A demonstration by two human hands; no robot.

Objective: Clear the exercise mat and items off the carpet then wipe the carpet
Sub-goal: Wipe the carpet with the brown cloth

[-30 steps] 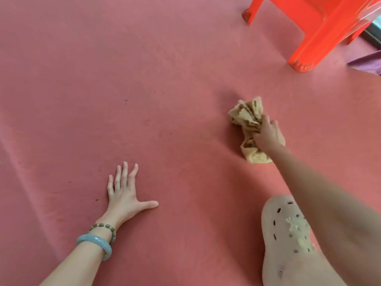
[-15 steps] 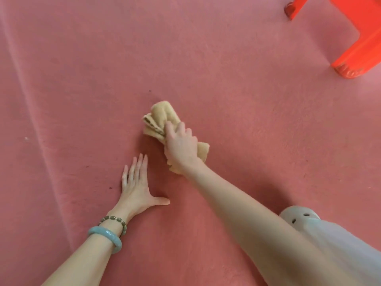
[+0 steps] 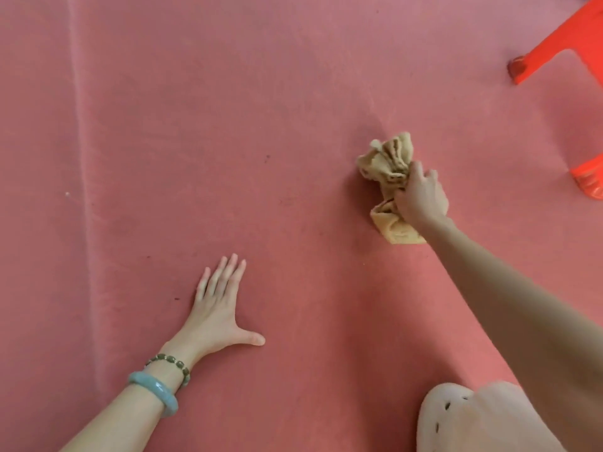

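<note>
A red carpet (image 3: 228, 125) fills the view. My right hand (image 3: 419, 197) grips a crumpled tan cloth (image 3: 388, 164) and holds it down on the carpet at the right of centre. Part of the cloth sticks out above my fingers and part below my wrist. My left hand (image 3: 218, 308) lies flat on the carpet at the lower middle, fingers straight and thumb spread to the right, holding nothing. Two bracelets circle its wrist.
An orange-red plastic stool (image 3: 574, 53) stands at the upper right, two of its legs in view. A pale perforated shoe (image 3: 456, 415) shows at the bottom right. A long crease (image 3: 83, 158) runs down the carpet at the left.
My right hand has swept the cloth from beside my left hand out to the right across the carpet. The left hand has stayed flat in place.
</note>
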